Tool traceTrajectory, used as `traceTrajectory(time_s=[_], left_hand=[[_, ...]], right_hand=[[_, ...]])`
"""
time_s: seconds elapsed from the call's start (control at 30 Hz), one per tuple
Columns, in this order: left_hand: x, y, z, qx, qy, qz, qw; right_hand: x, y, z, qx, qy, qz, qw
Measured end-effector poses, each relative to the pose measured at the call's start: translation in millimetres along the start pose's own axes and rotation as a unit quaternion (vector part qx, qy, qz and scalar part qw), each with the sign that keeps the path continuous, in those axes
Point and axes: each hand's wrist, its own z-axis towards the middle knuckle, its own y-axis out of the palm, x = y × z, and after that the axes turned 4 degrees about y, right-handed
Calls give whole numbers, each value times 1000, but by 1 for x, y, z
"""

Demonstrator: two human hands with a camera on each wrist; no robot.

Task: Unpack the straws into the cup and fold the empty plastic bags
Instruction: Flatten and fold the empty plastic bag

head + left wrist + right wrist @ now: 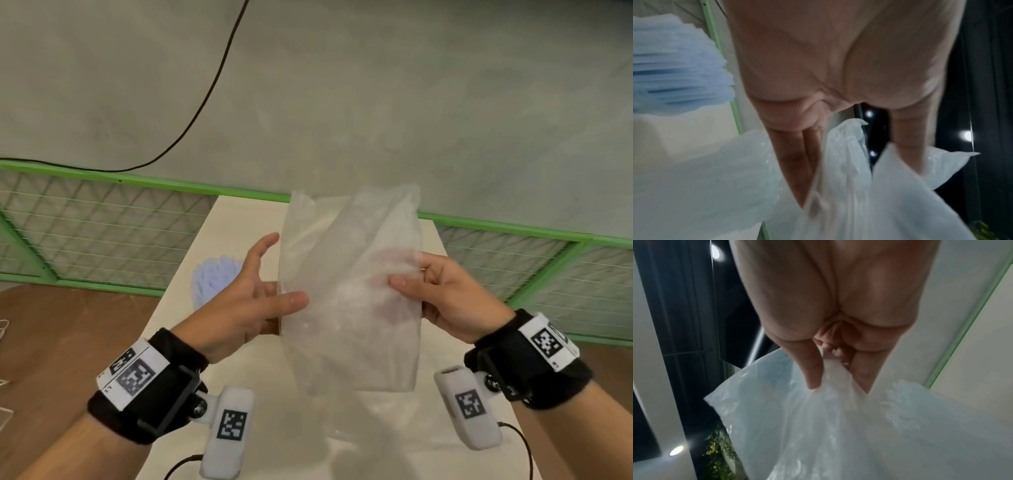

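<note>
Above the white table [236, 222] I hold an empty clear plastic bag [349, 298] upright, its open mouth at the top. My right hand [411, 277] pinches its right edge between thumb and fingers; the right wrist view shows the bag [838, 434] bunched in that pinch. My left hand [282, 277] has its thumb on the front of the left edge and fingers behind, index finger raised; the bag [838, 203] passes between them. A bunch of pale blue straws [214, 277] [674, 65] stands on the table behind my left hand. The cup under them is hidden.
A green-framed wire mesh fence [102, 226] runs behind the table on both sides. A black cable [219, 68] hangs across the grey wall. Brown wooden floor [68, 325] lies to the left and right of the table.
</note>
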Motion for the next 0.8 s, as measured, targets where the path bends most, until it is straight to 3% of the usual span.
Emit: traceTrajectory(time_s=[0.07, 0.17, 0.33, 0.53, 0.63, 0.7, 0.8], left_hand=[[-2, 5, 1, -3, -30, 41, 999], [-3, 6, 2, 20, -24, 69, 997], [5, 6, 2, 20, 15, -2, 1000], [11, 14, 1, 44, 31, -42, 998], [13, 16, -1, 8, 23, -80, 997], [13, 20, -1, 10, 16, -42, 999], [9, 26, -1, 4, 26, 59, 998]], right_hand=[[-2, -1, 0, -2, -5, -8, 1000], [-2, -6, -1, 8, -23, -7, 1000], [-1, -14, -3, 3, -47, 53, 997], [-10, -14, -10, 26, -89, 46, 995], [-18, -16, -13, 0, -78, 34, 996], [-17, -16, -12, -6, -57, -14, 998], [-19, -11, -12, 2, -83, -65, 994]])
